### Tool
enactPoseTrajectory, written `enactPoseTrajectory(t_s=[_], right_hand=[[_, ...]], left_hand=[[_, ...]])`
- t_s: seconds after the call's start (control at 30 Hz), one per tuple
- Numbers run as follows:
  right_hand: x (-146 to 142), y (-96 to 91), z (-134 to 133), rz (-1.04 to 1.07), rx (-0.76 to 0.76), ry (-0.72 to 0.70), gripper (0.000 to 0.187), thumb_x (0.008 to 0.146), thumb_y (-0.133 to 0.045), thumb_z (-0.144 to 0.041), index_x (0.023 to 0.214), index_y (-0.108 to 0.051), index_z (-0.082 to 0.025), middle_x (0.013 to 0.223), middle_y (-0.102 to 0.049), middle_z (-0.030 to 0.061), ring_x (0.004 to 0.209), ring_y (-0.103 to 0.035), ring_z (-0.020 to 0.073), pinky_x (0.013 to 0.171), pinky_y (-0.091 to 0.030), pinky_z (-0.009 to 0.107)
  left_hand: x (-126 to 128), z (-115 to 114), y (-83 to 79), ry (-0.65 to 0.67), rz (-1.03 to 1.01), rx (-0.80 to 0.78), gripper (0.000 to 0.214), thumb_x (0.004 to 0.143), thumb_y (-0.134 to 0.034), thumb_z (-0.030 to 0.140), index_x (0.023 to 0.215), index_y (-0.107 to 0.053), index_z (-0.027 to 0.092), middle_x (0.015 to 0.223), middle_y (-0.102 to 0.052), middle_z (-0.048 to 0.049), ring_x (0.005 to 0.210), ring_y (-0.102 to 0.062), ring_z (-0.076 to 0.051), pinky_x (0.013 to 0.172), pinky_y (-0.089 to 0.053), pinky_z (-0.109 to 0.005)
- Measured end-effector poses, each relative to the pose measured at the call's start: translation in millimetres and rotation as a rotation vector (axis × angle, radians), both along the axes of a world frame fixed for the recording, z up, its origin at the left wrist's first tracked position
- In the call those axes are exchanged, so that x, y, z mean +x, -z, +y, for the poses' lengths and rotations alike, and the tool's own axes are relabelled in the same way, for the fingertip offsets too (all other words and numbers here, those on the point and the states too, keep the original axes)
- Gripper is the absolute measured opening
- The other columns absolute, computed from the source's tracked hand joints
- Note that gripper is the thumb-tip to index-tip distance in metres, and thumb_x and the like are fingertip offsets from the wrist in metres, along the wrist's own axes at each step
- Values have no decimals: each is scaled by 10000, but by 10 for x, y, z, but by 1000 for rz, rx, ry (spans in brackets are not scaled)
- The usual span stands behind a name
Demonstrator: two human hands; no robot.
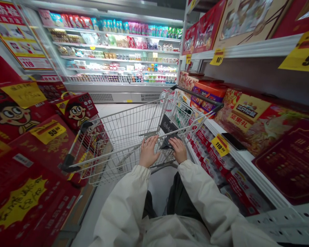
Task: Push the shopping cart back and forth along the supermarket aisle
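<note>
L hand (148,151) is laid on near rim of wire shopping cart (123,137), fingers spread. R hand (177,150) is pressed on black pouch (167,125) at the rim; pinch can't be told. Red milk gift boxes (48,137) are stacked left of cart, phone (233,141) is on white shelf (244,164) to its right, chilled display case (100,97) ahead of it.

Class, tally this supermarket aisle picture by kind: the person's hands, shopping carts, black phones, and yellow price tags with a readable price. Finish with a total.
Hands: 2 (left hand, right hand)
Shopping carts: 1
Black phones: 1
Yellow price tags: 4
Total: 8
</note>
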State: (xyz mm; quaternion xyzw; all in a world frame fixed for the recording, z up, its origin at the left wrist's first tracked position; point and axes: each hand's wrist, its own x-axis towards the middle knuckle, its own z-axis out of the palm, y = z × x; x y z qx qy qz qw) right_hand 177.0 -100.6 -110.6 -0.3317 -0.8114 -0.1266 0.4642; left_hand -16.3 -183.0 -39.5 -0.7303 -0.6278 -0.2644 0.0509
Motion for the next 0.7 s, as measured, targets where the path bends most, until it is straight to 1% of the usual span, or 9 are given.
enactPoseTrajectory(t_s=[0.17,0.37,0.53,0.6,0.7], right_hand=[[87,-10,87,117,-22,108,700,670,-371,19,1307,-582,-179,1331,-608,93,1350,-445,216,1130,-365,448],[138,2,99,93,-65,96,692,649,-377,11,1275,-608,-174,1297,-628,86,1321,-471,217,1120,-385,440],[209,-23,147,146,-64,148,696,658,-369,15,1292,-591,-169,1325,-607,95,1355,-436,219,1144,-355,460],[213,-11,162,140,-75,154,693,651,-369,20,1275,-601,-169,1306,-618,96,1355,-438,215,1148,-351,462],[230,5,156,112,-78,132,691,631,-369,29,1246,-617,-169,1266,-639,89,1333,-463,210,1139,-369,456]], left_hand=[[-22,-23,7,8,-31,-1,764,733,-541,231,1475,-356,209,1498,-459,-49,1388,-377,-259,1219,-108,-495],[-24,-48,-12,7,-47,-11,756,727,-533,225,1464,-367,217,1494,-465,-49,1391,-374,-258,1218,-111,-501],[-33,-60,-12,1,-31,-3,758,725,-540,225,1464,-369,223,1491,-469,-50,1392,-376,-265,1216,-128,-508],[-41,-61,-7,-2,-28,-4,755,728,-538,228,1463,-369,223,1489,-470,-49,1393,-375,-267,1216,-129,-512],[-50,-61,-2,4,-25,-9,747,735,-531,234,1463,-367,226,1489,-470,-52,1394,-374,-267,1214,-127,-517]])
